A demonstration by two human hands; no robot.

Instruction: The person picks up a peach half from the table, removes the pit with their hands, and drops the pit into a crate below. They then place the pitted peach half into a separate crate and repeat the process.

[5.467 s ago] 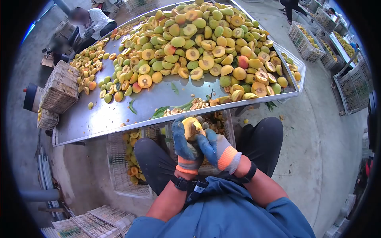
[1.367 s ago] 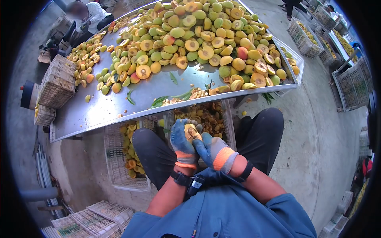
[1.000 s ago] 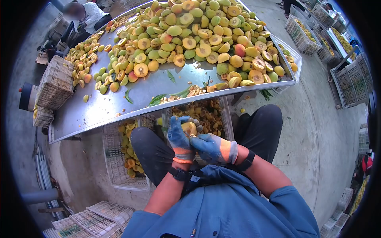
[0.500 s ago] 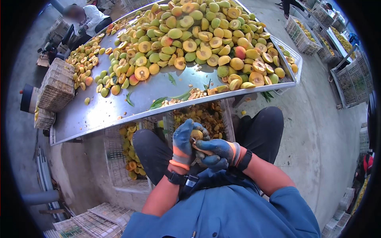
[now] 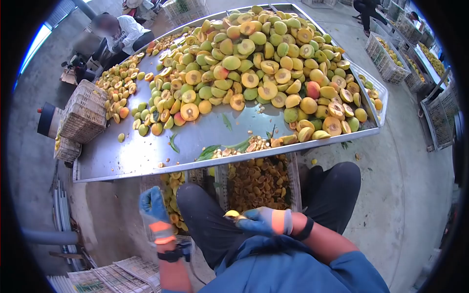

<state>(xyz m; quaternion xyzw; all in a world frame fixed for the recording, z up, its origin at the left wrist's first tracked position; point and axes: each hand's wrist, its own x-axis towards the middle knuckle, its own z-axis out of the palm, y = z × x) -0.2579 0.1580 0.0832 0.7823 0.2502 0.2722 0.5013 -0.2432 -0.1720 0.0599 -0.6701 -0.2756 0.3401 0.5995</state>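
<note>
The left hand [image 5: 153,213], gloved blue and orange, is hanging out to the left over a crate [image 5: 172,195] of fruit halves, its grip showing nothing in it. The right hand [image 5: 266,221] is resting above the lap, pinching a yellow peach piece [image 5: 231,214] at its fingertips. A second crate [image 5: 258,181] of pits is sitting between the knees. Peaches [image 5: 254,73] are lying heaped on the steel desk [image 5: 127,151]; another person [image 5: 119,36] is sitting at its far corner.
</note>
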